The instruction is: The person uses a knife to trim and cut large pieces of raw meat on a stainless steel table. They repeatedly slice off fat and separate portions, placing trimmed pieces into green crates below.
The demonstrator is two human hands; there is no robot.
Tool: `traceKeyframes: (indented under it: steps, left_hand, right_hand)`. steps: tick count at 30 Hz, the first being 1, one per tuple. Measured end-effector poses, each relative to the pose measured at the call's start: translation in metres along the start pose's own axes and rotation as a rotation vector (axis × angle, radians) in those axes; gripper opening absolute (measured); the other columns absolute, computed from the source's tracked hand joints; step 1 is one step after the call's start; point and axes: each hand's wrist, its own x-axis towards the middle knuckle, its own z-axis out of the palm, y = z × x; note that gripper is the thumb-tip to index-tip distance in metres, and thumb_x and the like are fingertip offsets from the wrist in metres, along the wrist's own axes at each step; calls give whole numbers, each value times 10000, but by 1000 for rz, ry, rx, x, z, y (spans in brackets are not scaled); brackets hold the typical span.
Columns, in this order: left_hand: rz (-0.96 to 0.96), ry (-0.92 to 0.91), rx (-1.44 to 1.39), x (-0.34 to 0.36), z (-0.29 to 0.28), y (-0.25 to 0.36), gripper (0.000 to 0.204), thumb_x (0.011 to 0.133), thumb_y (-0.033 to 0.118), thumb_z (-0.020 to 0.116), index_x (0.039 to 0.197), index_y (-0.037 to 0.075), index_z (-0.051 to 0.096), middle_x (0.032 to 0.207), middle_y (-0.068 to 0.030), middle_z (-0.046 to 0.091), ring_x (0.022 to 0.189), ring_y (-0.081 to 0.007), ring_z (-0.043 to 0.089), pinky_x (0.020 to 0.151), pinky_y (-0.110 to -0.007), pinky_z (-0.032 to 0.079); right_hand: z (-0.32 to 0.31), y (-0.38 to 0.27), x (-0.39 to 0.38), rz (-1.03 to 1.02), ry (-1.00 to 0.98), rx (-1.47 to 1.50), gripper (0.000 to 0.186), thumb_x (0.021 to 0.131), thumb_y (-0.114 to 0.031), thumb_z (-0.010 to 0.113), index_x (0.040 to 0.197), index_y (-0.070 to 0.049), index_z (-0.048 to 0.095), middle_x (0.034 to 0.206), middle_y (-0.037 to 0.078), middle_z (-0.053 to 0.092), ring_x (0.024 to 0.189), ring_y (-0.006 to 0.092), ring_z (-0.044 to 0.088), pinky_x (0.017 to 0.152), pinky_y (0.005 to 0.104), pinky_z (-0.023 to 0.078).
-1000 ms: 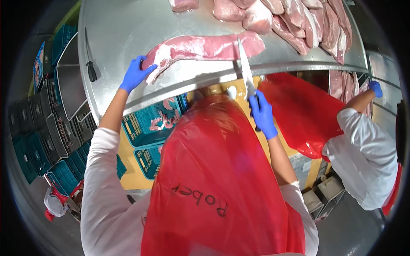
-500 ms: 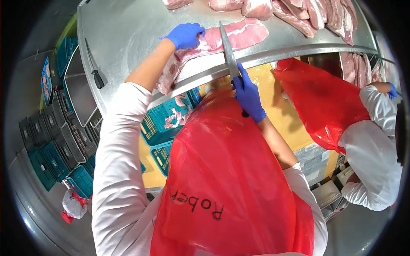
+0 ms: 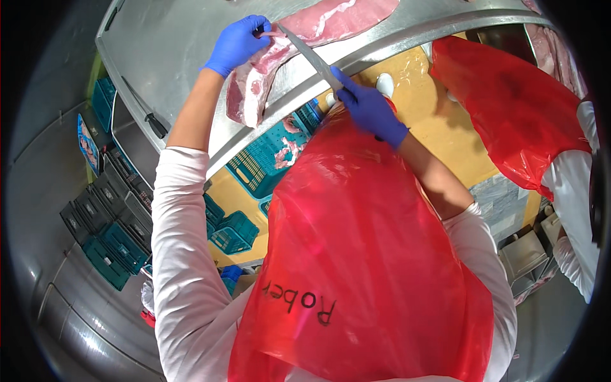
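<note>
A long pink piece of meat (image 3: 251, 95) with white fat lies along the near edge of the steel table (image 3: 159, 51). My left hand (image 3: 235, 46), gloved in blue, pinches a thin strip of it at the upper edge. My blue-gloved right hand (image 3: 369, 109) is closed round the handle of a long knife (image 3: 309, 52), whose blade slants up-left across the meat to just beside the left fingers. A second knife (image 3: 154, 124) lies at the table's left edge.
Teal crates (image 3: 245, 175), one with trimmings, stand on yellow flooring below the table. Stacked dark crates (image 3: 95, 210) are at left. A co-worker in a red apron (image 3: 503, 114) is at right, beside more meat (image 3: 550, 51).
My left hand has moved from the meat's left end to its upper edge and taken a strip. The knife has swung leftward, its tip now beside that hand. The view has shifted.
</note>
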Motion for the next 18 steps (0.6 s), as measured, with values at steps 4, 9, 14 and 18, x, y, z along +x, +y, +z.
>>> traceKeyframes:
  steps: [4,9,14,18]
  left_hand:
    - [39,-15,-6,3,-3,3,209,798,193,750,944,79,654,794,-77,609,680,-198,561,683,-330,505]
    - [14,-24,-31,9,-6,11,188,799,167,746,929,62,660,732,-70,590,638,-148,527,655,-304,494]
    - [-86,-13,-110,-4,-16,6,177,798,176,712,915,56,654,749,-77,599,640,-142,533,652,-296,488]
    - [-64,56,-99,-11,-21,5,203,785,228,698,901,67,654,788,-130,622,689,-282,578,687,-365,501]
  right_hand:
    - [0,-12,54,-54,-49,-15,529,1011,-296,548,1519,-235,413,910,197,702,768,357,674,714,431,519]
    - [19,-29,131,-199,17,-4,533,1011,-294,549,1515,-185,413,971,220,702,756,359,680,709,421,515]
    - [9,-20,38,-115,-120,137,516,1022,-280,548,1511,-159,438,973,183,689,860,282,681,806,342,519]
    - [16,-11,39,-11,-241,192,570,998,-260,577,1531,-183,389,1101,203,703,954,334,700,832,404,538]
